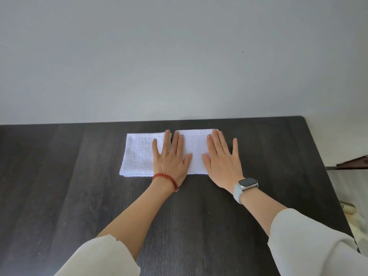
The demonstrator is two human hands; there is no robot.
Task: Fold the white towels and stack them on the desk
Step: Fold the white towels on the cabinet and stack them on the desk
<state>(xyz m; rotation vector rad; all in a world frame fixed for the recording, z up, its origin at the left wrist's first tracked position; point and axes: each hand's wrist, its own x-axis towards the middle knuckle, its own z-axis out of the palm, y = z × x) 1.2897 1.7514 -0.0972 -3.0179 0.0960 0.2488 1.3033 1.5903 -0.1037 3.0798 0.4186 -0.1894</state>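
**deskwatcher:** Head view, looking down at a dark wood-grain desk (79,196) pushed up against a plain pale wall (179,56). Two white towels side by side near the far edge. The left towel (137,154) is a folded rectangle and the right towel (196,148) is folded too, sitting just beside it, with a thin gap showing near the top between them.

**foldfan:** what are the hands doing, holding anything?

**deskwatcher:** Nope, both flat, fingers spread, palms down, gripping nothing. Left hand (171,158) lies across the seam, fingers over the left towel's right edge and the thumb on the right towel. Right hand (224,159) presses the right towel's right side, pinky off the cloth over the bare desk.

**foldfan:** any jewellery?

**deskwatcher:** Red bead bracelet (164,180) on the left wrist, smartwatch (247,184) with a grey band on the right. Pale sleeves (310,242) pushed up both forearms.
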